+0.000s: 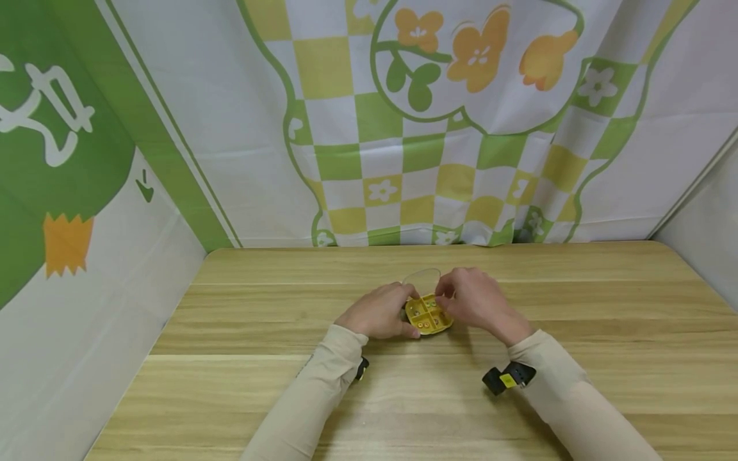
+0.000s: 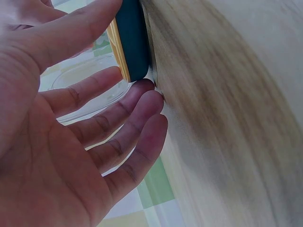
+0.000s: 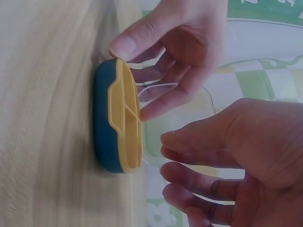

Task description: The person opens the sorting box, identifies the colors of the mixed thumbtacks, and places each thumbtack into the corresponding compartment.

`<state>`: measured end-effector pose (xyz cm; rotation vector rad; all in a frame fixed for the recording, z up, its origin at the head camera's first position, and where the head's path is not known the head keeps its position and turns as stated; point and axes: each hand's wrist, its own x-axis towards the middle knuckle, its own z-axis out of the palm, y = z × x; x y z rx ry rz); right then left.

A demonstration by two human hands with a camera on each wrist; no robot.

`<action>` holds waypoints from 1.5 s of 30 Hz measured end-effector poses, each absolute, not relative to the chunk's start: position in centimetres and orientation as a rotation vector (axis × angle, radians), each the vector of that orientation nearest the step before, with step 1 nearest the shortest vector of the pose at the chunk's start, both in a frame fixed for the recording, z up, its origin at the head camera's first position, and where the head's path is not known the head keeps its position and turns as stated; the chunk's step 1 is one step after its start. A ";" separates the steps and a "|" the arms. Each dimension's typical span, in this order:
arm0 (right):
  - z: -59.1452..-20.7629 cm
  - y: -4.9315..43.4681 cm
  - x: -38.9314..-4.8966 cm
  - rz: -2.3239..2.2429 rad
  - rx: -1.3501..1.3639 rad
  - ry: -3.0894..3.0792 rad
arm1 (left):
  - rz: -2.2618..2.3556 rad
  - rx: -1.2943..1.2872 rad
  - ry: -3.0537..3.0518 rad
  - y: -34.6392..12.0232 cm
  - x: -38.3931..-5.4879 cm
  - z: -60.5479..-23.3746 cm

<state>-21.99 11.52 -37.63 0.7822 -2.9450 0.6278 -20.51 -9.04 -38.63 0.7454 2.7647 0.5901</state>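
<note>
A small box (image 1: pixel 427 314), teal outside with a yellow insert split into compartments, lies on the table. Several tiny round pieces, too small to name, sit in its compartments. Its clear lid (image 2: pixel 90 64) stands out behind it, seen mostly as an outline. My left hand (image 1: pixel 382 312) grips the box's left end between thumb and index finger; the other fingers extend beyond it in the left wrist view. Over the box's right side hovers my right hand (image 3: pixel 222 156), thumb and index fingertips close together and apart from the rim. Whether a tiny piece is between them is hidden.
The wooden table (image 1: pixel 230 397) runs up to a patterned curtain (image 1: pixel 328 128) at the back. More fabric (image 1: pixel 115 307) hangs along the left side. Black wrist cameras (image 1: pixel 507 379) are strapped to both sleeves.
</note>
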 end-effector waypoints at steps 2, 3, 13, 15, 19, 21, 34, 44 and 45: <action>-37.5 11.7 -22.1 0.633 0.775 -2.952 | 0.594 0.743 2.767 -9.0 -20.5 -38.6; -37.4 11.8 -22.1 0.637 0.770 -2.954 | 0.596 0.742 2.767 -9.0 -20.5 -38.6; -36.9 12.8 -22.5 0.630 0.739 -2.976 | 0.604 0.738 2.769 -9.0 -20.4 -38.6; -36.9 12.9 -22.5 0.627 0.733 -2.976 | 0.607 0.738 2.767 -9.0 -20.4 -38.6; -36.8 13.3 -22.6 0.632 0.724 -2.982 | 0.599 0.743 2.768 -9.0 -20.4 -38.6; -36.7 13.4 -22.6 0.633 0.718 -2.988 | 0.591 0.745 2.771 -9.0 -20.5 -38.6; -36.4 14.4 -23.0 0.638 0.689 -2.994 | 0.572 0.735 2.774 -9.0 -20.5 -38.7; -36.4 14.9 -23.3 0.623 0.696 -3.014 | 0.579 0.764 2.773 -9.0 -20.4 -38.5; -36.4 15.0 -23.3 0.624 0.694 -3.019 | 0.578 0.763 2.773 -9.0 -20.4 -38.5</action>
